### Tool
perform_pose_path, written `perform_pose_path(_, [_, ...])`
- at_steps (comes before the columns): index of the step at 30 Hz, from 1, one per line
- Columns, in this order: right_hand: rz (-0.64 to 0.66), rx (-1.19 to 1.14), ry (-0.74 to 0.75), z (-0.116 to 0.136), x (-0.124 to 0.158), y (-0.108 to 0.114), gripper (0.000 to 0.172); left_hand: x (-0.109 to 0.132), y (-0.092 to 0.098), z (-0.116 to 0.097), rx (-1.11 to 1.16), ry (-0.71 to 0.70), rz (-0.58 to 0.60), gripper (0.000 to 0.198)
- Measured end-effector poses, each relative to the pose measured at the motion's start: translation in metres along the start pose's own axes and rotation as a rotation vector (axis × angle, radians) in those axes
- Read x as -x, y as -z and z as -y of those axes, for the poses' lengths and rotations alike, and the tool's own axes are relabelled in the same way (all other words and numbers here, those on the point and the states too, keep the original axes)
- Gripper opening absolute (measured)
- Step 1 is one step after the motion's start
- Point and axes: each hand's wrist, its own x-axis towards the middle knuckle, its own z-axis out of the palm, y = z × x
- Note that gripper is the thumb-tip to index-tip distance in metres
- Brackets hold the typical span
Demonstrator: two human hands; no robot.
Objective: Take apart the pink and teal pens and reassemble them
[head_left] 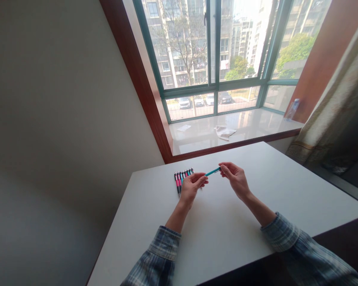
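Two hands point(191, 186) point(236, 181) hold a teal pen point(212, 172) above the table point(220, 230).

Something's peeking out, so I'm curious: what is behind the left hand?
A row of pens lies on the white table, far ends showing. The left hand covers nearer parts of several, so those can't be seen.

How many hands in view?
2: the left hand grips one end of the teal pen, the right hand the clip end, over the white table.
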Motion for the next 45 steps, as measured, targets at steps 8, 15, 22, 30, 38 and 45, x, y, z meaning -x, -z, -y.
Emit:
perform_pose_path(8, [-0.104, -0.019, 0.029, 0.000, -0.005, 0.010, 0.035, -0.001, 0.003, 0.002, -0.013, 0.008, -0.010, 0.034])
perform_pose_path(15, [-0.235, 0.092, 0.000, -0.006, -0.016, 0.047, 0.047, -0.003, 0.010, 0.001, -0.017, 0.004, -0.037, 0.035])
perform_pose_path(22, [-0.247, 0.367, 0.047, -0.007, -0.006, 0.079, 0.044, -0.001, 0.010, -0.001, -0.036, -0.011, -0.030, 0.034])
perform_pose_path(30, [-0.173, 0.607, 0.155, -0.005, 0.006, 0.081, 0.035, -0.002, 0.009, -0.001, -0.040, -0.013, -0.040, 0.035])
perform_pose_path(38, [-0.013, 0.831, 0.234, -0.010, 0.009, 0.082, 0.031, -0.002, 0.009, 0.000, -0.033, -0.015, -0.046, 0.035])
perform_pose_path(45, [0.040, 0.901, 0.236, -0.014, 0.009, 0.082, 0.023, -0.001, 0.008, -0.001, -0.036, -0.025, -0.040, 0.034])
